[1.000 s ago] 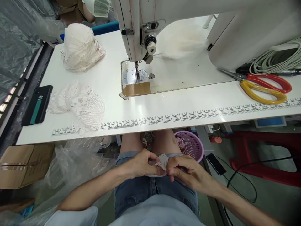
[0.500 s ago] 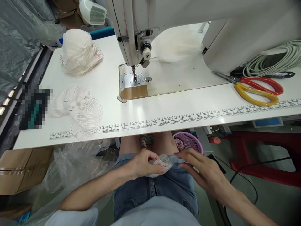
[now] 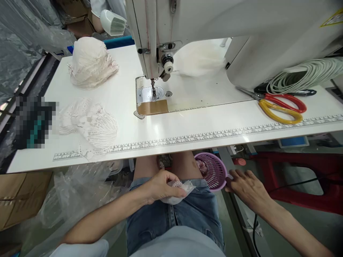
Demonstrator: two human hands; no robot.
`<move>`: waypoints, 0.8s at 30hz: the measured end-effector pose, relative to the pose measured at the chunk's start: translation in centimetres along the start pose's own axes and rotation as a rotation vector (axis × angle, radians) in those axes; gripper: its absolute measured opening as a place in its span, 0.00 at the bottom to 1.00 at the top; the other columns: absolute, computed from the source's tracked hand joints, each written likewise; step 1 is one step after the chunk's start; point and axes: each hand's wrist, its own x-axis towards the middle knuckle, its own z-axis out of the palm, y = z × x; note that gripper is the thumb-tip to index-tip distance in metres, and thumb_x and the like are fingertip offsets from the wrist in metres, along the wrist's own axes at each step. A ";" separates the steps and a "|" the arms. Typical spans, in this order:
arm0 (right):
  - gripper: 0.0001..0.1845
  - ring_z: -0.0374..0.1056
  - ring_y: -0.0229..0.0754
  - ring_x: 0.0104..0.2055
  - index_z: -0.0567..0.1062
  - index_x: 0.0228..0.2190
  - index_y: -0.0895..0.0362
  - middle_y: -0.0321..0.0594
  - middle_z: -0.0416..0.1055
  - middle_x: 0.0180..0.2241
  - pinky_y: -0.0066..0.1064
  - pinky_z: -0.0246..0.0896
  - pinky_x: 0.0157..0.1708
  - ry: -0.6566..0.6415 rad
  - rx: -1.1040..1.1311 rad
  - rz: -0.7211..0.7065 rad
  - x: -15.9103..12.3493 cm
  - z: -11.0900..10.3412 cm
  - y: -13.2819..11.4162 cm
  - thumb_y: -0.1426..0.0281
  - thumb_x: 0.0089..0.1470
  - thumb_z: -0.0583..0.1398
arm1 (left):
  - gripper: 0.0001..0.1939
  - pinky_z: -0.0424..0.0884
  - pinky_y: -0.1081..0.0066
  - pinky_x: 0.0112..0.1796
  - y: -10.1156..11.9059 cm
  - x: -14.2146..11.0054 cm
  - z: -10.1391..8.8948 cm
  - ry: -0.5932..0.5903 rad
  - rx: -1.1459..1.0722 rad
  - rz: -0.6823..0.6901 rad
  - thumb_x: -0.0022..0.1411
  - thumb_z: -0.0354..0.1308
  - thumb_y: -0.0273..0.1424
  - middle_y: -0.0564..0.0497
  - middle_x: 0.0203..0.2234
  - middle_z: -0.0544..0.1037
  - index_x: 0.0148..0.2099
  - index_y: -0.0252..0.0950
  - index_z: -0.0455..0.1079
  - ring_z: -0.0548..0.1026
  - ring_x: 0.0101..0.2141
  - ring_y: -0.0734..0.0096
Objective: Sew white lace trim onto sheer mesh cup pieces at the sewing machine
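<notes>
My left hand is closed on a small piece of white lace fabric above my lap, thumb on top and fingers curled round it. To the right, my right hand has its fingers bent downward beside the rim of a purple basket. A small pale bit shows at its fingertips, too unclear to name. Patterned fabric lies in the basket. Ahead of me stands a sewing machine, its needle area bare of fabric.
On the white table lie a flat lace piece, a stack of white cups, scissors and coiled cord. A printed ruler follows the front edge. A red stool stands right; a person's arm shows behind.
My right hand has left the lace fabric and moved right to beside the basket. My left hand keeps hold of the lace over my lap. The view has shifted slightly.
</notes>
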 end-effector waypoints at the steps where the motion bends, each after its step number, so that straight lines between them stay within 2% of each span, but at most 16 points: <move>1: 0.14 0.68 0.49 0.34 0.72 0.27 0.57 0.51 0.72 0.34 0.37 0.60 0.31 0.012 0.037 -0.003 -0.1 -0.5 -0.4 0.73 0.58 0.49 | 0.21 0.54 0.78 0.20 0.1 0.1 0.0 0.000 0.000 0.001 0.38 0.69 0.42 0.56 0.18 0.65 0.26 0.30 0.69 0.60 0.20 0.79; 3: 0.12 0.66 0.49 0.44 0.72 0.39 0.55 0.50 0.68 0.45 0.38 0.62 0.39 0.023 0.276 -0.033 0.8 -2.2 -2.3 0.71 0.60 0.49 | 0.21 0.54 0.78 0.20 0.3 0.3 0.2 -0.003 0.008 0.001 0.37 0.69 0.42 0.55 0.18 0.66 0.27 0.30 0.69 0.60 0.20 0.79; 5: 0.12 0.65 0.45 0.46 0.68 0.45 0.53 0.47 0.66 0.46 0.33 0.62 0.41 -0.015 0.571 -0.078 2.5 -4.1 -4.7 0.68 0.60 0.52 | 0.21 0.53 0.78 0.20 0.5 0.2 0.5 -0.007 0.013 0.008 0.38 0.69 0.42 0.56 0.18 0.64 0.27 0.30 0.69 0.59 0.20 0.80; 8: 0.07 0.64 0.42 0.45 0.68 0.40 0.52 0.44 0.66 0.43 0.31 0.62 0.40 -0.041 0.815 -0.136 4.9 -5.6 -7.2 0.70 0.59 0.54 | 0.21 0.51 0.78 0.20 0.7 -0.1 0.7 0.010 0.007 0.030 0.38 0.69 0.42 0.58 0.17 0.62 0.26 0.30 0.69 0.57 0.20 0.81; 12: 0.05 0.64 0.40 0.39 0.68 0.33 0.54 0.41 0.66 0.38 0.31 0.62 0.37 -0.041 0.885 -0.131 5.6 -4.9 -8.1 0.74 0.59 0.52 | 0.21 0.50 0.78 0.20 0.6 -0.6 0.8 0.060 -0.020 0.032 0.36 0.69 0.41 0.58 0.16 0.61 0.27 0.29 0.70 0.57 0.20 0.82; 15: 0.05 0.64 0.41 0.41 0.67 0.34 0.54 0.42 0.66 0.38 0.32 0.61 0.39 -0.052 0.885 -0.098 4.9 -4.4 -8.3 0.74 0.59 0.52 | 0.21 0.52 0.77 0.21 0.5 -0.6 0.8 0.068 -0.045 0.025 0.36 0.70 0.39 0.58 0.17 0.64 0.29 0.29 0.71 0.59 0.20 0.80; 20: 0.06 0.63 0.41 0.44 0.66 0.33 0.53 0.41 0.65 0.42 0.33 0.60 0.43 -0.072 0.909 -0.043 4.2 -5.1 -9.0 0.76 0.58 0.51 | 0.19 0.60 0.76 0.27 0.5 -0.5 0.9 0.111 -0.028 0.070 0.36 0.70 0.36 0.54 0.20 0.70 0.30 0.29 0.73 0.66 0.25 0.76; 24: 0.06 0.64 0.40 0.41 0.65 0.34 0.53 0.40 0.65 0.40 0.31 0.60 0.40 -0.143 0.908 -0.022 4.3 -5.4 -9.3 0.75 0.59 0.51 | 0.18 0.62 0.74 0.29 0.2 -0.5 0.8 0.091 -0.015 0.111 0.38 0.69 0.36 0.52 0.22 0.72 0.31 0.29 0.74 0.68 0.26 0.74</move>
